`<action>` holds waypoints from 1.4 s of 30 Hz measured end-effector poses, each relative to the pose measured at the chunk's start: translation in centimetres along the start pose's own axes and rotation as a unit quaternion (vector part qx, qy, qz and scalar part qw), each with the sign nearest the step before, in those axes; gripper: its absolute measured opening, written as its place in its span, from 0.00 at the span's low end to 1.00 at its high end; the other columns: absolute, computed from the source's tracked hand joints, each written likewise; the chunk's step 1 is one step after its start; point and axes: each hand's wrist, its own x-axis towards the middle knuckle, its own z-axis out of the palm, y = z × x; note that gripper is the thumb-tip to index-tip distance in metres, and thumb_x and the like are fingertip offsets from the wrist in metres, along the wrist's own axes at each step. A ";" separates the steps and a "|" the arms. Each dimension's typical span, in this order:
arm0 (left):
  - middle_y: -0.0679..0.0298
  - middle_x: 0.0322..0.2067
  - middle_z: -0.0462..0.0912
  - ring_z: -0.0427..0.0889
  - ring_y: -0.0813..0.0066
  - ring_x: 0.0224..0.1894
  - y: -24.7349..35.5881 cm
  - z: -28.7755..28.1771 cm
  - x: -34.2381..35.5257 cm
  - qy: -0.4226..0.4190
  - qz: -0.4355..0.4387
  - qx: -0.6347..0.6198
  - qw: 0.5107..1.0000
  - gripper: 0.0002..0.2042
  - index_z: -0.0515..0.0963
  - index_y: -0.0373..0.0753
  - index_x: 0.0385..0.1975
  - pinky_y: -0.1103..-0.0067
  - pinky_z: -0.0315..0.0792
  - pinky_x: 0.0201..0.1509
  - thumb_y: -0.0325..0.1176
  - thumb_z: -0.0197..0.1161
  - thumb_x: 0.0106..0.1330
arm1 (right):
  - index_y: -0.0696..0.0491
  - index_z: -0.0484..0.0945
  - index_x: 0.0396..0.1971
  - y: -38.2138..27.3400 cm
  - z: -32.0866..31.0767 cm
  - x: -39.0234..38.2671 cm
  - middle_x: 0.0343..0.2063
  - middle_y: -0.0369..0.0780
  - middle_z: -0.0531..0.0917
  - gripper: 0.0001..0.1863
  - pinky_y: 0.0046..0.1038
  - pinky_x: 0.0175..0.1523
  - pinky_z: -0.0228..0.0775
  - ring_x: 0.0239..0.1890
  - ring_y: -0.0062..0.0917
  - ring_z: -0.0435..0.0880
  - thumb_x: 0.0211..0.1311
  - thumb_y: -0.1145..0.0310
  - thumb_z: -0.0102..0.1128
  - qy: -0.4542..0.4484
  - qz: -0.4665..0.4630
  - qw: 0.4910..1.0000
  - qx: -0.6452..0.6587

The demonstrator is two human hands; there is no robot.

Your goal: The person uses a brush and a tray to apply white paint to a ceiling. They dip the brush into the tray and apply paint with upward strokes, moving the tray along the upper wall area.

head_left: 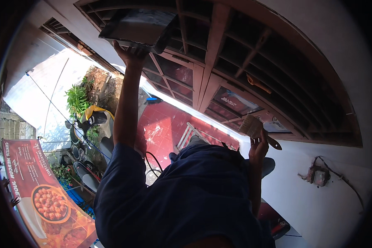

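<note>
My left hand (132, 54) is raised at the far left, closed on the underside of a black, shallow tray-like pan (138, 29) held up against the slatted wooden vent. Its thumb shows, while the other fingers are partly hidden in shadow. On the right, my right hand (258, 145) grips a wide paintbrush (252, 127). The pale bristles point up and left, and the handle sticks out past the fingers at the right. The brush is below the brown window frame (211, 89). An orange-brown wooden handle (258, 84) rests among the vent slats.
Far below lies a red tiled floor (161, 124) with a pale metal ladder-like frame (188, 134). A parked motorbike (101, 118), plants (76, 99) and a red food banner (33, 177) are at left. A wall-mounted box with a cable (319, 177) is at right.
</note>
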 end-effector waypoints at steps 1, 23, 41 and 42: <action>0.48 0.61 0.49 0.51 0.48 0.64 0.1 -0.1 -0.2 0.006 0.008 0.000 1.000 0.52 0.46 0.33 0.61 0.49 0.53 0.62 0.67 0.56 0.45 | 0.53 0.73 0.48 0.1 -0.1 0.1 0.44 0.38 0.74 0.19 0.30 0.47 0.66 0.46 0.26 0.72 0.56 0.66 0.61 0.006 0.009 1.000 0.014; 0.59 0.35 0.76 0.80 0.71 0.35 -22.2 3.2 -15.9 -0.322 0.326 0.463 0.758 0.18 0.71 0.35 0.40 0.79 0.76 0.34 0.30 0.70 0.51 | 0.58 0.65 0.45 1.5 -6.1 0.1 0.44 0.45 0.72 0.18 0.32 0.54 0.66 0.49 0.32 0.72 0.64 0.60 0.47 -0.010 0.007 0.966 0.257; 0.42 0.37 0.68 0.75 0.48 0.31 -23.2 10.4 -10.2 -0.393 0.551 0.526 0.515 0.35 0.60 0.30 0.55 0.66 0.74 0.30 0.37 0.63 0.45 | 0.56 0.70 0.42 2.0 -7.2 -1.0 0.39 0.40 0.76 0.26 0.26 0.47 0.65 0.43 0.26 0.74 0.60 0.47 0.48 -0.005 0.046 0.967 0.252; 0.43 0.37 0.68 0.75 0.48 0.29 -23.8 9.9 -9.6 -0.384 0.555 0.534 0.509 0.34 0.61 0.31 0.55 0.66 0.74 0.29 0.37 0.63 0.45 | 0.56 0.71 0.40 3.0 -8.2 0.2 0.37 0.38 0.76 0.26 0.25 0.44 0.66 0.40 0.25 0.75 0.60 0.45 0.47 -0.023 0.060 0.967 0.247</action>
